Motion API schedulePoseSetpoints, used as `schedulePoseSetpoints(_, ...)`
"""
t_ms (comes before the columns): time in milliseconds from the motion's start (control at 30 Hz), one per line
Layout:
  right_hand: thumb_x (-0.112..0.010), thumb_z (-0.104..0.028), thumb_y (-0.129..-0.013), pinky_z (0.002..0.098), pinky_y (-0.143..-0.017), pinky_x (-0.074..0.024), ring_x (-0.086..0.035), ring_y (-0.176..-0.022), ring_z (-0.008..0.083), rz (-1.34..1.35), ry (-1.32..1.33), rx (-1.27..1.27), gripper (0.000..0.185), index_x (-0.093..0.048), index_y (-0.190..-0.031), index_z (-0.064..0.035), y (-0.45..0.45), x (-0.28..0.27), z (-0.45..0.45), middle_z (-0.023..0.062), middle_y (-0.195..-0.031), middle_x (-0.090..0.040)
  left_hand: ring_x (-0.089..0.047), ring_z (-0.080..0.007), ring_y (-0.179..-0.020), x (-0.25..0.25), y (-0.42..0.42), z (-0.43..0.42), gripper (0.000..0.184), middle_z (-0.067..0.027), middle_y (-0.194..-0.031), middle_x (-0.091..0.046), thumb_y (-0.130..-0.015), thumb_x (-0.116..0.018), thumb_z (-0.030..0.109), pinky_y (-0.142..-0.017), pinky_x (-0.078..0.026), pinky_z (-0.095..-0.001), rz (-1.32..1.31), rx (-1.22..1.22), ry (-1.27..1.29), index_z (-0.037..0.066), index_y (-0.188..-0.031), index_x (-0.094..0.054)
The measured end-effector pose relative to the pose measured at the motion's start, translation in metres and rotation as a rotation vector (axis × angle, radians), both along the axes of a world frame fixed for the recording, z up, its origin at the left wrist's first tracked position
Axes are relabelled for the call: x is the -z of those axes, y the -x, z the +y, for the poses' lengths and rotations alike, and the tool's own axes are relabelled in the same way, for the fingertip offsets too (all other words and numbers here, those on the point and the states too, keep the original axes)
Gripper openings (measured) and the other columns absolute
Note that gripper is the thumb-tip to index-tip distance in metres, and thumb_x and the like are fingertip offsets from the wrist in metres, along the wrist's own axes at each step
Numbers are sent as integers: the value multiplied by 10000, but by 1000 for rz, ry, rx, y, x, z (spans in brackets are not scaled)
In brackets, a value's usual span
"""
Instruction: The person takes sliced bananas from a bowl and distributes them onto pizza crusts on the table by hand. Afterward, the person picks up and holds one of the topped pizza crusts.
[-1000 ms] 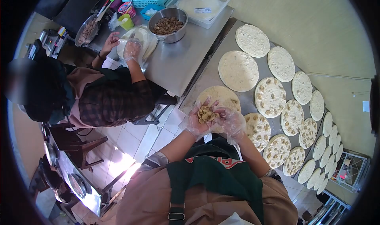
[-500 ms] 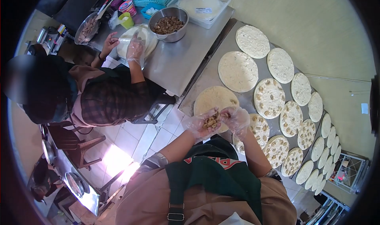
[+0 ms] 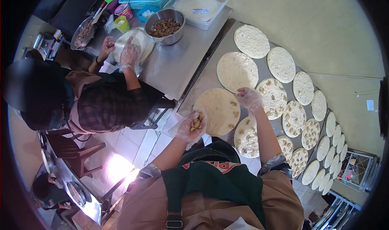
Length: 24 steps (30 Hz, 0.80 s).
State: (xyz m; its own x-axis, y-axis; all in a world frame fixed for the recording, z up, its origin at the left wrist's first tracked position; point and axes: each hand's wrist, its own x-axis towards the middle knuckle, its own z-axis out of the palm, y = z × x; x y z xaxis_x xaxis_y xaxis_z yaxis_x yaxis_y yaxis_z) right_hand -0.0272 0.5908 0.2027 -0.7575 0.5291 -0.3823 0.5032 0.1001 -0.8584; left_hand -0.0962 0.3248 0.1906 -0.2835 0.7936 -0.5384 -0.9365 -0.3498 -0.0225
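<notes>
My left hand [image 3: 187,128], in a clear plastic glove, is cupped around a small heap of tan mushroom slices [image 3: 196,123] beside the near-left edge of a pale round pizza base [image 3: 214,110]. A few slices lie along that base's right side; the rest of its top is pale and bare. Also gloved, my right hand [image 3: 250,98] is over the base's upper right edge, fingertips pinched together. Whatever they pinch is too small to make out. Just right of that hand, another base [image 3: 272,96] carries slices all over.
Several more bases, some plain [image 3: 251,41] and some topped, cover the grey table [image 3: 208,78]. On the left, a co-worker's gloved hands [image 3: 129,56] handle a stack of pale rounds [image 3: 148,47]. A metal bowl of brown filling [image 3: 166,26] and a plastic tub [image 3: 202,7] stand there.
My hands were together over the heap of slices; now they are apart. The right has moved up and right to the base's edge, the left slightly left and down, still holding slices.
</notes>
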Motion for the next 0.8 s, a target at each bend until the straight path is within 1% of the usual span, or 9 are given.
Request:
schedulePoseSetpoints(100,-572,-150,-698,238,-573,-445,-552,-651,131,-76,-35,-205,211,-578,-867,-25,14,11,-9,62,-745,-582,-540,-192,-853,-1,2,-9,171,-58,-911,-549,-783,-518,120,-719,-478,-316,-29,-86,41,87,-950,-522)
schedulePoseSetpoints(200,-577,-126,-664,273,-552,-440,-547,-624,143,-167,-387,-386,172,-592,-810,-36,30,22,-16,59,-714,-582,-525,-206,-907,-6,3,-14,194,-62,-955,-546,-788,-516,141,-765,-465,-339,-7,-136,12,78,-972,-522)
schedulePoseSetpoints(267,-570,-153,-653,307,-552,-428,-542,-613,170,-285,383,99,142,-601,-748,-53,43,33,-17,65,-684,-579,-518,-211,-928,-5,4,-17,205,-64,-973,-543,-788,-518,149,-769,-461,-347,-8,-152,14,78,-981,-521)
schedulePoseSetpoints(300,-570,-153,-653,307,-552,-428,-542,-613,170,-283,385,94,142,-601,-748,-53,47,56,-12,65,-684,-579,-510,-222,-946,0,5,-18,213,-70,-1002,-532,-802,-495,171,-775,-457,-353,-24,-130,-22,79,-993,-515)
schedulePoseSetpoints(367,-542,-189,-677,321,-565,-419,-536,-616,191,-373,-212,-239,148,-602,-715,-60,52,99,-3,84,-667,-572,-501,-233,-964,-1,5,-20,223,-76,-1032,-522,-816,-471,194,-780,-453,-358,-38,-115,-56,81,-1005,-510)
schedulePoseSetpoints(467,-500,-145,-696,276,-440,-354,-443,-473,122,-204,-158,-65,149,-568,-597,-57,48,99,-3,29,-514,-468,-471,-261,-1009,-9,3,-16,272,-99,-1100,-483,-845,-398,251,-795,-439,-378,-63,-113,-33,81,-1037,-490)
schedulePoseSetpoints(600,-488,-150,-700,272,-455,-361,-458,-484,130,-222,-391,-202,158,-577,-615,-51,47,64,-10,33,-534,-495,-432,-285,-1056,-8,0,-11,348,-113,-1168,-433,-861,-315,311,-815,-417,-411,-67,-99,-88,79,-1069,-469)
schedulePoseSetpoints(700,-514,-166,-713,259,-495,-389,-483,-508,129,-287,-428,-219,152,-596,-690,-39,43,22,-21,33,-576,-540,-407,-288,-1087,-8,-1,-6,369,-111,-1179,-424,-863,-291,327,-831,-404,-418,-79,-91,-163,84,-1079,-465)
schedulePoseSetpoints(800,-568,-153,-683,296,-605,-443,-570,-666,195,-201,-439,-259,157,-618,-805,-68,39,-16,-42,119,-758,-594,-398,-281,-1099,-12,0,0,384,-110,-1181,-424,-866,-270,335,-849,-392,-417,-72,-80,-160,89,-1091,-461)
